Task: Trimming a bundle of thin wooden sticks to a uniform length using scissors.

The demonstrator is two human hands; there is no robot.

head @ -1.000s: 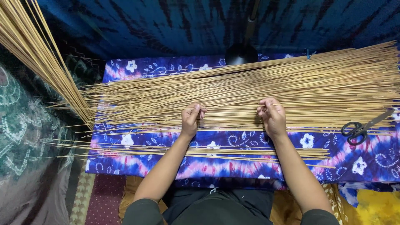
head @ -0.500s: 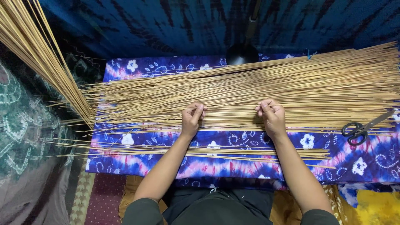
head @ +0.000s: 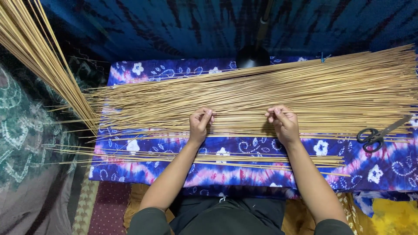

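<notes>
Counted by kind

Two hands, left hand (head: 199, 125) and right hand (head: 284, 124); one pair of scissors (head: 377, 134) at three o'clock; thin sticks (head: 270, 98) beyond counting.

Left hand (head: 199, 125) and right hand (head: 284, 124) pinching one thin stick (head: 239, 113) atop broad stick pile (head: 261, 98); scissors (head: 376, 134) right.
</notes>
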